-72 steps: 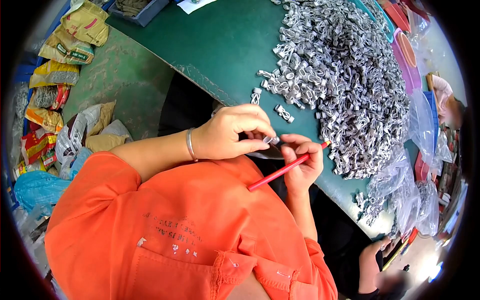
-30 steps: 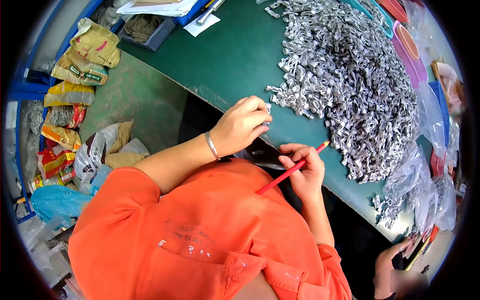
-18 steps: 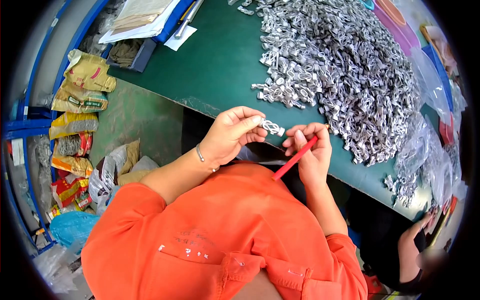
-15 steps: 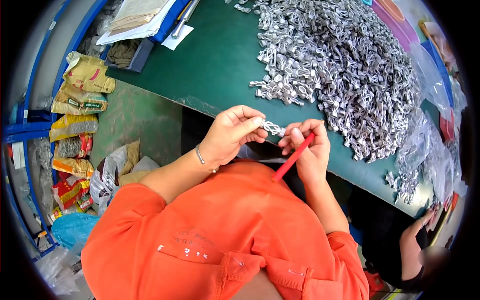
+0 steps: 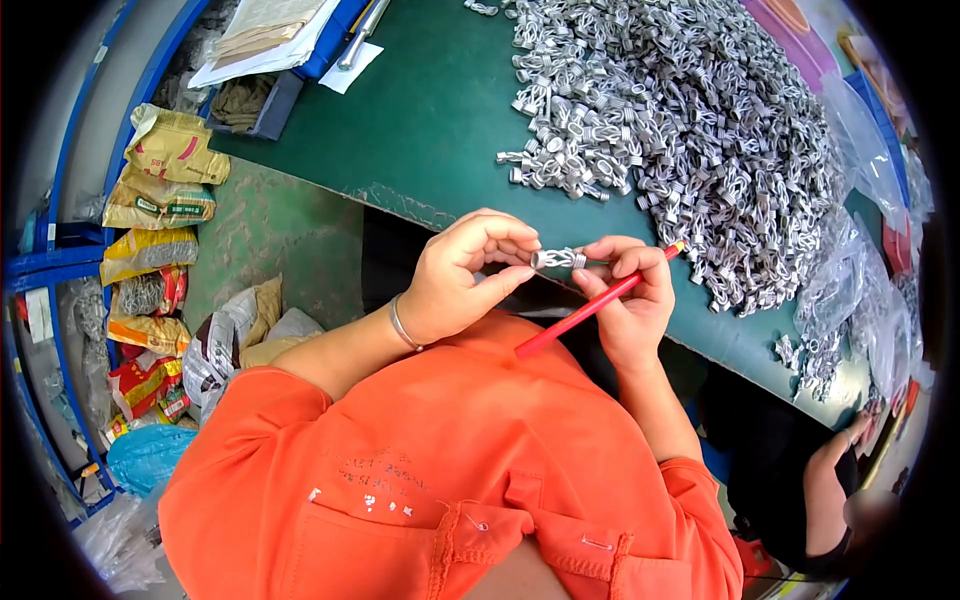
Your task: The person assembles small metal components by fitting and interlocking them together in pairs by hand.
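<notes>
Grey and looped, a small part [image 5: 559, 259] is seen in the head view between the two hands, above the near edge of the green worktop [image 5: 440, 110]. Its right end is grasped by the fingers of the right hand [image 5: 640, 305], in which a red pen [image 5: 580, 318] is also gripped, slanted over the orange shirt [image 5: 430, 450]. The part's left end is met by the fingertips of the left hand [image 5: 460, 275]; whether it is pinched there cannot be told. A bracelet [image 5: 402, 325] is worn on the left wrist. Similar parts are heaped in a large pile [image 5: 690, 140] on the far right of the worktop, with clear plastic bags [image 5: 865, 300] placed beside it. Filled sacks [image 5: 160, 200] are stacked at left. At near right, another person's arm [image 5: 825, 490] is seen.
</notes>
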A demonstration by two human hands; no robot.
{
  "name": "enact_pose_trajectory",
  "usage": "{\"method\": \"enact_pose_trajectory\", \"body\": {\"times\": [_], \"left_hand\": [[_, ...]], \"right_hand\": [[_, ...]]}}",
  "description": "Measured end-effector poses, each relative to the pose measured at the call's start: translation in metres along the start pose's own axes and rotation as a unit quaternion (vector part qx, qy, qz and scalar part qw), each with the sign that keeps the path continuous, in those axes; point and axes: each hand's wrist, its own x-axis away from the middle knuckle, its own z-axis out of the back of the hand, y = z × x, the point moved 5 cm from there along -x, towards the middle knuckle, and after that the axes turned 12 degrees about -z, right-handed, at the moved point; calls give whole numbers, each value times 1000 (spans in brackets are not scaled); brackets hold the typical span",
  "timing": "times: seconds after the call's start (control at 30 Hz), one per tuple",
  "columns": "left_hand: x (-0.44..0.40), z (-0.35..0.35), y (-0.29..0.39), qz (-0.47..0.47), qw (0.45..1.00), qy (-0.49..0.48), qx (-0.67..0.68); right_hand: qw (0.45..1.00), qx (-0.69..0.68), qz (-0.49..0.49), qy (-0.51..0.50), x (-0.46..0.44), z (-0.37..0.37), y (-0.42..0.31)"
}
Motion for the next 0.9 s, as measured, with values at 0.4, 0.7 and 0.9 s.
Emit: {"method": "enact_pose_trajectory", "body": {"times": [0.4,0.7,0.9], "left_hand": [[0,8,-4,-22,956,-146,-255],[-69,6,-23,-138,867,-83,-472],[-57,-10,-23,-143,900,-106,-398]], "right_hand": [[937,334,101,-34,1,3,-11],[811,483,323,69,-67,-6,-37],[833,463,272,132,-41,15,-36]]}}
